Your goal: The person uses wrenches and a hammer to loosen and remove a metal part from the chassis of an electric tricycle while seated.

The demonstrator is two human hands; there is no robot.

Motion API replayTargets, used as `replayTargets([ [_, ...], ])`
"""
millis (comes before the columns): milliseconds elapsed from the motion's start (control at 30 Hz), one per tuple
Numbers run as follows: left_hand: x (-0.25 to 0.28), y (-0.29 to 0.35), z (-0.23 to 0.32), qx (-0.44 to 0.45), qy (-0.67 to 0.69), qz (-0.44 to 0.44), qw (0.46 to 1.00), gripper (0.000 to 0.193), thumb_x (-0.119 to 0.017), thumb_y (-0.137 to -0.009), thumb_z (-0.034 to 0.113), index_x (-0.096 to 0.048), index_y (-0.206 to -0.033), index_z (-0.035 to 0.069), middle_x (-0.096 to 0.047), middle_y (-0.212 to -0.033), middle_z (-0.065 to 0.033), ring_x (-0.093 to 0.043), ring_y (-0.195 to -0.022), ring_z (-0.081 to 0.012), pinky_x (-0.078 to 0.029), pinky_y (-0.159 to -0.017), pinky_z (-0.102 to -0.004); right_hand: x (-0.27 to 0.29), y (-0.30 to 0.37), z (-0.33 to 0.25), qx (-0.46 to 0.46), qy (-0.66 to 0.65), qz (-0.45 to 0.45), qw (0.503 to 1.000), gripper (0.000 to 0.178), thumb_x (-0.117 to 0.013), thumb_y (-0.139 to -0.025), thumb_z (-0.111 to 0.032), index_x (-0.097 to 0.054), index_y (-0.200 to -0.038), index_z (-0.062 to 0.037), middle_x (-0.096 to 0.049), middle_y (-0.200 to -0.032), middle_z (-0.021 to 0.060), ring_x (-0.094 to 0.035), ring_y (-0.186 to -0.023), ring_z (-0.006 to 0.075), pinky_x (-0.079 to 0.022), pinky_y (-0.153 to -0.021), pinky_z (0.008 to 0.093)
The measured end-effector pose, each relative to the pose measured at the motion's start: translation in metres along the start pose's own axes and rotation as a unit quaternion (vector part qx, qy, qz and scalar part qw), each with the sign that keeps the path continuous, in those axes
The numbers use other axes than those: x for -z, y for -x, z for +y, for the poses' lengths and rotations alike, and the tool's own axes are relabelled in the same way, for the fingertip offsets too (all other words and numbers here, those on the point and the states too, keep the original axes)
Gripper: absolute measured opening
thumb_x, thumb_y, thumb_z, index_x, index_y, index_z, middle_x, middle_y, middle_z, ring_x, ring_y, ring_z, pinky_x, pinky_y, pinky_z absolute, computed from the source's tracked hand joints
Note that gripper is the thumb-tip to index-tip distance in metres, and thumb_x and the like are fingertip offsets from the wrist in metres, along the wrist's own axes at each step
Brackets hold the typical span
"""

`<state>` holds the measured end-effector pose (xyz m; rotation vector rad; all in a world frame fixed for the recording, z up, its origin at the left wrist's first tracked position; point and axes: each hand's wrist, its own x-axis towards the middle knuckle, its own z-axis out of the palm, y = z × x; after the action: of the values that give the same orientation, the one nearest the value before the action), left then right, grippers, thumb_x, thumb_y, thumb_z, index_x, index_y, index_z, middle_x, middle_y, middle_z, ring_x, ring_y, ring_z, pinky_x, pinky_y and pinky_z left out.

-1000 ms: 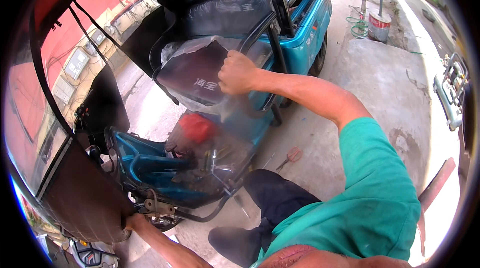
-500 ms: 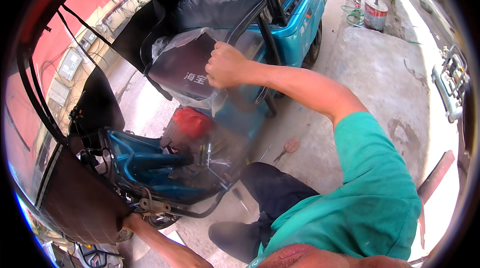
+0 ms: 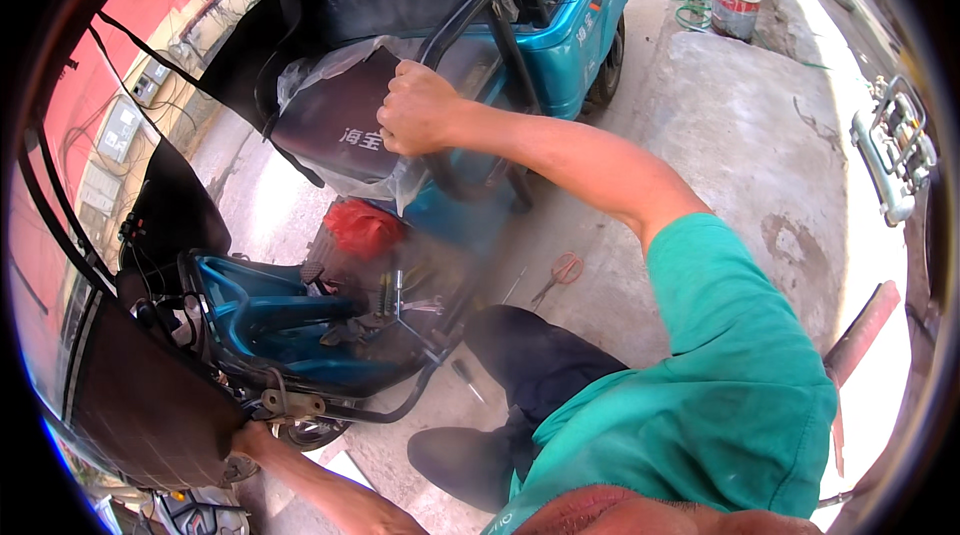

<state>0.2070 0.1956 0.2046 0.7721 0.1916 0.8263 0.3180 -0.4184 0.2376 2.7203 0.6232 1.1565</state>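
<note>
My right hand point(image 3: 418, 109) is closed round the black tube armrest point(image 3: 462, 23) beside the driver's seat of a blue cargo tricycle. Under that fist is the dark brown seat point(image 3: 335, 120), still in clear plastic wrap. Low on the left, my left hand point(image 3: 246, 440) is at the lower edge of the dark brown front panel point(image 3: 150, 390); its fingers are hidden there. A red plastic bag point(image 3: 362, 228) lies on the footboard. Close to it are a metal socket wrench point(image 3: 402, 300) and other small metal pieces.
Orange-handled scissors point(image 3: 560, 275) and a screwdriver point(image 3: 468, 380) lie on the concrete by my knees. The blue cargo bed point(image 3: 570, 55) stands behind the seats. Further right are a paint bucket point(image 3: 736, 10) holding a pole and a silvery metal machine point(image 3: 890, 150).
The whole scene has shifted slightly left and up in the view. Both hands keep their places, the right on the armrest and the left at the front panel.
</note>
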Motion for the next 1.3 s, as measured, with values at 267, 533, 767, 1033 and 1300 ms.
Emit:
replayTargets([
  [267, 0.001, -0.001, -0.003, -0.010, -0.007, 0.011, 1.000, 0.051, -0.051, -0.098, 0.039, -0.060, -0.134, 0.004, -0.061, -0.138, -0.0132, -0.055, -0.131, -0.0310, -0.038, -0.118, -0.0491, -0.010, 0.003, 0.002, -0.004, -0.003, 0.047, 0.999, 0.030, -0.062, -0.081, -0.032, -0.074, -0.063, -0.0114, -0.071, -0.064, 0.0079, -0.067, -0.068, 0.0249, -0.045, -0.084, 0.0381],
  [533, -0.007, 0.000, 0.000, -0.019, -0.015, 0.009, 1.000, 0.051, -0.051, -0.098, 0.040, -0.061, -0.133, 0.004, -0.062, -0.137, -0.0132, -0.056, -0.130, -0.0311, -0.038, -0.117, -0.0496, -0.008, 0.003, -0.002, -0.022, -0.004, 0.066, 0.998, 0.031, -0.063, -0.081, -0.033, -0.073, -0.061, -0.0118, -0.071, -0.064, 0.0079, -0.067, -0.068, 0.0245, -0.045, -0.084, 0.0376],
  [767, -0.006, 0.002, 0.003, -0.024, -0.023, 0.012, 0.999, 0.051, -0.051, -0.098, 0.041, -0.062, -0.132, 0.005, -0.063, -0.136, -0.0132, -0.056, -0.129, -0.0312, -0.038, -0.117, -0.0501, -0.015, 0.002, -0.001, -0.022, -0.001, 0.098, 0.995, 0.031, -0.063, -0.080, -0.034, -0.073, -0.061, -0.0120, -0.071, -0.064, 0.0079, -0.067, -0.067, 0.0243, -0.046, -0.084, 0.0373],
  [1033, -0.005, 0.005, 0.006, -0.032, -0.039, 0.020, 0.999, 0.051, -0.050, -0.098, 0.042, -0.063, -0.131, 0.005, -0.063, -0.135, -0.0132, -0.057, -0.128, -0.0313, -0.039, -0.116, -0.0506, -0.018, 0.003, -0.002, -0.023, -0.008, 0.107, 0.994, 0.030, -0.063, -0.079, -0.032, -0.071, -0.058, -0.0121, -0.070, -0.061, 0.0077, -0.066, -0.065, 0.0245, -0.046, -0.082, 0.0374],
  [1300, -0.006, 0.010, 0.004, -0.040, -0.048, 0.030, 0.998, 0.051, -0.050, -0.098, 0.042, -0.064, -0.130, 0.005, -0.064, -0.134, -0.0132, -0.057, -0.128, -0.0314, -0.039, -0.116, -0.0511, -0.015, 0.005, -0.003, -0.024, -0.004, 0.101, 0.995, 0.030, -0.062, -0.080, -0.032, -0.072, -0.059, -0.0120, -0.070, -0.062, 0.0077, -0.067, -0.067, 0.0247, -0.046, -0.083, 0.0375],
])
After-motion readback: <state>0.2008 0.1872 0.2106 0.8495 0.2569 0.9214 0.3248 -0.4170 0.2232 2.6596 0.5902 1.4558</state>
